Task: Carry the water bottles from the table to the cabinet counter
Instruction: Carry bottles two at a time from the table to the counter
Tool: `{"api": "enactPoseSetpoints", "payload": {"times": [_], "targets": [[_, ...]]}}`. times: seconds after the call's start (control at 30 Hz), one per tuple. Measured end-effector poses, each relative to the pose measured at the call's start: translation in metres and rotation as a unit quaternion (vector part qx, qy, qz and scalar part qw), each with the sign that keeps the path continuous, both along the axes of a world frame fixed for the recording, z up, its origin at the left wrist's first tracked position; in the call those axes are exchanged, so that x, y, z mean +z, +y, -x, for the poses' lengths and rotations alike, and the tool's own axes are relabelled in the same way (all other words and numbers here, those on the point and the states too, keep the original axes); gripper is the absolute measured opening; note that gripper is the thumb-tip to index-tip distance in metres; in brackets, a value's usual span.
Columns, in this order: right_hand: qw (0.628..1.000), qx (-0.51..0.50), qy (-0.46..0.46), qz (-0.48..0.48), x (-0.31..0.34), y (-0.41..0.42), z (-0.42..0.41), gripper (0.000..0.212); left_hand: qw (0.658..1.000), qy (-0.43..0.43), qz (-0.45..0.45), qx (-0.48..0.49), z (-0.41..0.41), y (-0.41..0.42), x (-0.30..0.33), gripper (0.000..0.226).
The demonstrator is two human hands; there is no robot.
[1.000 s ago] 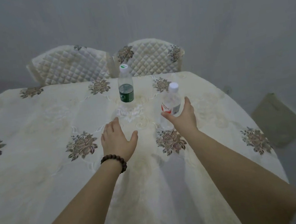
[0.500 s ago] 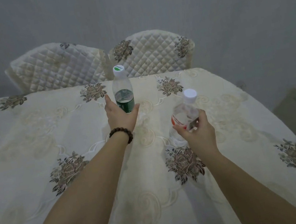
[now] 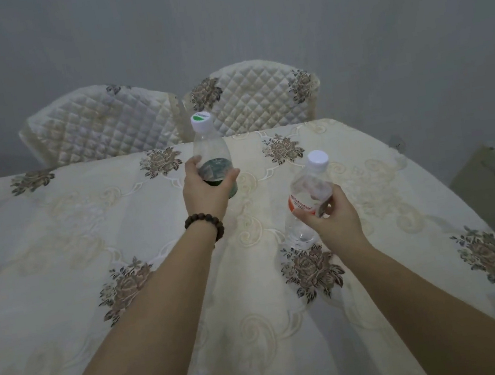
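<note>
Floral-clothed table (image 3: 53, 232) fills lower frame. Left hand (image 3: 205, 190) clamped round green-label bottle (image 3: 210, 148), centre; right hand (image 3: 335, 222) clamped round red-label bottle (image 3: 309, 191), tilted, right of centre.

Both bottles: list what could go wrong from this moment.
1. The right hand holds the red-label bottle tilted, gripped at its middle; it might slip while carried.
2. The left hand grips the green-label bottle low, so its top could tip.
3. The loose tablecloth could snag.
</note>
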State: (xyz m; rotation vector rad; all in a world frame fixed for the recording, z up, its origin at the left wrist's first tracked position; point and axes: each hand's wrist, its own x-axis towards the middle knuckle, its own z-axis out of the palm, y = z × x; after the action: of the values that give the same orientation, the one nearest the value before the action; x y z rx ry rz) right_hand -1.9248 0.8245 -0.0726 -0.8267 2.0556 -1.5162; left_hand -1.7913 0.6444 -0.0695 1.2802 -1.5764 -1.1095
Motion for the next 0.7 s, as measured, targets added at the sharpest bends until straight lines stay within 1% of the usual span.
{"api": "enactPoseSetpoints", "payload": {"times": [0.13, 0.4, 0.53, 0.7], "targets": [[1.0, 0.013, -0.005, 0.023, 0.035, 0.015, -0.017, 0.042, 1.0, 0.001, -0.002, -0.002, -0.031, 0.047, 0.015, 0.074], [0.996, 0.055, -0.002, 0.065, 0.104, 0.058, -0.08, 0.047, 0.999, 0.014, -0.007, 0.042, -0.112, 0.131, 0.06, 0.07], [0.991, 0.102, -0.004, 0.081, 0.12, 0.076, -0.117, 0.047, 0.996, 0.02, 0.013, 0.089, -0.159, 0.162, 0.086, 0.07], [0.979, 0.185, -0.014, 0.086, 0.125, 0.084, -0.175, 0.051, 0.984, 0.018, 0.041, 0.173, -0.225, 0.207, 0.099, 0.071]]}}
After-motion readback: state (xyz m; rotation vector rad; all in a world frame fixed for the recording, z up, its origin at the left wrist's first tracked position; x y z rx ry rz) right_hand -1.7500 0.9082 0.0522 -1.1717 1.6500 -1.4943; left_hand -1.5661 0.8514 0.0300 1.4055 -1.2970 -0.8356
